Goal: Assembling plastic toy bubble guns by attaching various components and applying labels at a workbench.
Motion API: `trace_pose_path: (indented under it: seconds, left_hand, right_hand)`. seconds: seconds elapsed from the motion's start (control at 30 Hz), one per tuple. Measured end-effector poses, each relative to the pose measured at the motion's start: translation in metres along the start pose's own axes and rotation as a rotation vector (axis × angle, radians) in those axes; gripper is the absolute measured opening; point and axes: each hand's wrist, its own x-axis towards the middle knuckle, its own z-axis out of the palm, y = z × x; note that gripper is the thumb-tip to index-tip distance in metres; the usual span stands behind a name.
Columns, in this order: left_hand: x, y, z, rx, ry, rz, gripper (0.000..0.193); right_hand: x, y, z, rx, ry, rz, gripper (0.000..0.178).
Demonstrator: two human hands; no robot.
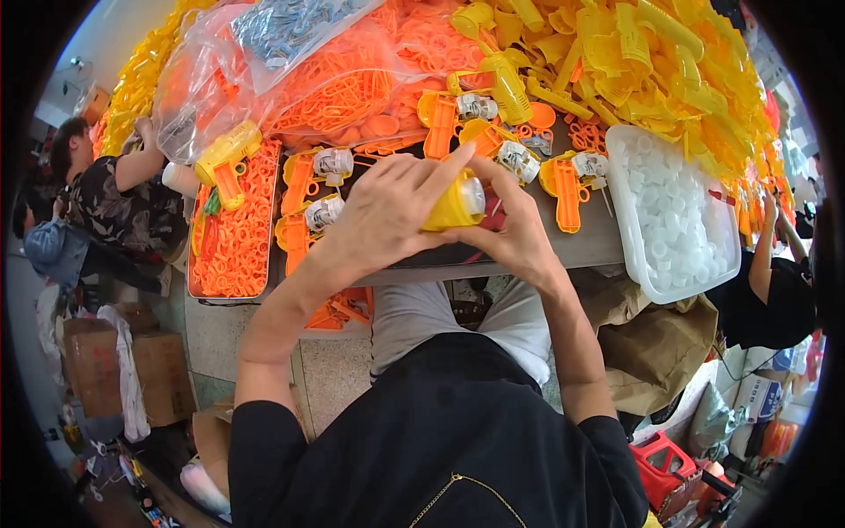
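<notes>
Above the near edge of the dark table, my two hands hold a yellow plastic housing (446,209) between them. My left hand (380,209) is closed around its left side, fingers over the top. From the right, my right hand (517,229) grips it with thumb and fingers. A whitish round piece (473,197) shows in the housing's right end; the rest of the housing is hidden by my fingers. Around my hands lie several orange half-shells (565,195) with silver-and-white mechanisms (334,162) attached. A finished-looking yellow-and-orange piece (227,158) rests on the far end of the metal tray.
The metal tray (191,275) of small orange rings stands left. At right is a white bin (653,289) of translucent caps. Bagged orange parts (330,101) and a heap of yellow shells (647,75) fill the back. People work at left (114,189) and right (766,286).
</notes>
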Motion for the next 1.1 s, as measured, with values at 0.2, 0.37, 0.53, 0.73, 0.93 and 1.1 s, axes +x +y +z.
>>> trace_pose_path:
  seconds: [0.2,0.37,0.53,0.73,0.93,1.1]
  left_hand:
    - [0.001,-0.031,0.017,-1.156,0.371,-0.218,0.079]
    - [0.004,-0.035,0.023,-1.4,0.475,-0.175,0.091]
    - [0.012,-0.032,0.023,-1.206,0.651,-0.185,0.094]
    - [0.02,-0.024,0.024,-1.201,0.687,-0.087,0.06]
    - [0.028,-0.045,0.042,-1.24,0.589,-0.239,0.061]
    - [0.037,-0.047,0.054,-1.423,0.483,-0.285,0.096]
  right_hand:
    - [-0.025,0.031,0.009,0.57,0.061,0.075,0.062]
    - [-0.027,0.023,0.022,0.681,0.154,0.014,0.057]
    - [-0.031,0.019,0.026,0.617,0.158,-0.062,0.055]
    - [-0.022,0.039,0.007,0.702,0.118,-0.008,0.046]
    - [-0.024,0.051,0.029,0.679,0.276,0.013,0.043]
    - [-0.025,0.064,0.027,0.675,0.292,-0.004,0.042]
